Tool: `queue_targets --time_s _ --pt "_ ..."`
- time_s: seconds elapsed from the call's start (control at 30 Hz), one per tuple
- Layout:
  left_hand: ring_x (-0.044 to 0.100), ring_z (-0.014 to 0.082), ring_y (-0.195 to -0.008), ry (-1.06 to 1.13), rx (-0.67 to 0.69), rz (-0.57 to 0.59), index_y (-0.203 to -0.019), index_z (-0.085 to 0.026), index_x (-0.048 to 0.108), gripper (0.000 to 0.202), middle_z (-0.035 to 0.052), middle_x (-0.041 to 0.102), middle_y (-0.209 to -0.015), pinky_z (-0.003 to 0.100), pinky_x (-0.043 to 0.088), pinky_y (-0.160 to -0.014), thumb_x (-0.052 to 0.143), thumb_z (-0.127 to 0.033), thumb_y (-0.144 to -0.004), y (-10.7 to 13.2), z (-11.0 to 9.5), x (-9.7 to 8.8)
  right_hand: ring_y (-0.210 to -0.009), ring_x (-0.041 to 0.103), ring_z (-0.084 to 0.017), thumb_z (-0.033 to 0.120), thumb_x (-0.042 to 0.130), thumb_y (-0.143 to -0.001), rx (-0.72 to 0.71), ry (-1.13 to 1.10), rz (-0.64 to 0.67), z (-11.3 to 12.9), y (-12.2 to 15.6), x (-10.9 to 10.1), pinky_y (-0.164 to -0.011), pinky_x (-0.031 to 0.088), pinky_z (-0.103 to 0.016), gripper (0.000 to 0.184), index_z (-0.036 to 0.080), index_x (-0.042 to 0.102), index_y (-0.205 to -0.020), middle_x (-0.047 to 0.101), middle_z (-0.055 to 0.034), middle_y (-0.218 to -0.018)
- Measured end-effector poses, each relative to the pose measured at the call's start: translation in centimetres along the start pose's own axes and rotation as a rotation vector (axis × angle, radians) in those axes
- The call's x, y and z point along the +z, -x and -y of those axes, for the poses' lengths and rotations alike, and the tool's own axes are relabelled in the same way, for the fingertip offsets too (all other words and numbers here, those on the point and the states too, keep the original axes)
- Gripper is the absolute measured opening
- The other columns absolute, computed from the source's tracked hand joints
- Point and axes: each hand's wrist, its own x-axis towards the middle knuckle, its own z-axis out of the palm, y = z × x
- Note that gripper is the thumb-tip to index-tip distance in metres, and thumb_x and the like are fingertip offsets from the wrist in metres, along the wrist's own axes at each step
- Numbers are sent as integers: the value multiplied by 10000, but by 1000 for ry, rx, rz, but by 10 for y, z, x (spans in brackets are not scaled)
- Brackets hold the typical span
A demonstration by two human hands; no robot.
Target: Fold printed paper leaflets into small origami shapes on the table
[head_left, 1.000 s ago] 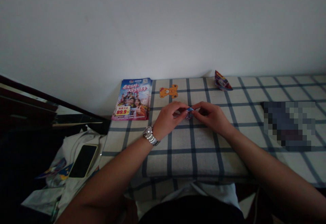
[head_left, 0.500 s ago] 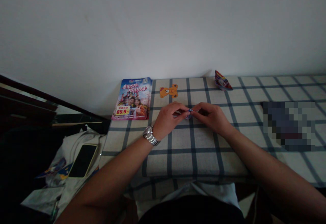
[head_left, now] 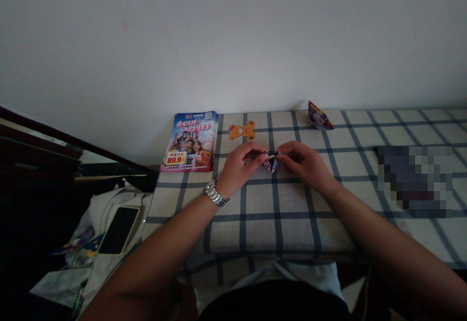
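Note:
Between my two hands is a small folded piece of printed paper (head_left: 270, 163), purple, white and blue, with its lower part coming to a point. My left hand (head_left: 243, 165), with a metal watch (head_left: 216, 193) on its wrist, pinches the paper's left side. The right side is pinched between thumb and fingers of my right hand (head_left: 302, 163). Both hands are just over the checked tablecloth (head_left: 255, 233). A flat brown teddy bear cutout (head_left: 242, 130) lies beyond my left hand. Further back stands another folded paper piece (head_left: 319, 116), in red and purple print.
A stack of printed flyers (head_left: 189, 141) lies at the table's back left, by the wall (head_left: 233, 44). To the right is a pixelated dark object (head_left: 412, 180). A phone (head_left: 119, 230) rests on pale bags (head_left: 58, 284) below the table's left edge.
My hands have moved slightly apart. The folded paper between them has opened out, and more of its purple and white print shows. The other things stay in place.

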Motion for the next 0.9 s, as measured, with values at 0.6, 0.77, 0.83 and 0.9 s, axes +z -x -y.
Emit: queue_targets --time_s 0.6,0.77,0.83,0.9 --pt "721 145 -883 -216 23 2 -1004 -210 649 33 17 726 -966 255 600 -800 638 -216 -974 -2 1 -9 -683 653 -186 431 671 -972 -62 254 -28 -5 -4 -9 -640 505 -312 247 229 752 -1087 751 -42 -850" --pt "730 158 -871 -239 -1 24 -987 -205 647 45 17 739 -952 282 599 -813 628 -182 -954 -2 0 -8 -703 666 -196 393 659 -977 -97 299 6 -7 -5 -10 -664 523 -324 217 241 746 -1105 770 -45 -892" --pt "726 160 -867 -248 -6 26 -990 -201 652 56 19 741 -952 289 594 -819 625 -172 -950 -2 0 -9 -728 679 -201 358 647 -983 -104 307 13 -6 -5 -11 -687 535 -330 221 249 727 -1158 778 -47 -947" --pt "720 159 -889 -255 5 40 -1023 -199 663 97 24 742 -988 293 588 -840 609 -155 -956 -2 0 -9 -806 699 -215 314 607 -1002 -143 318 39 -5 -5 -12 -745 549 -343 232 258 709 -1203 775 -56 -1039"
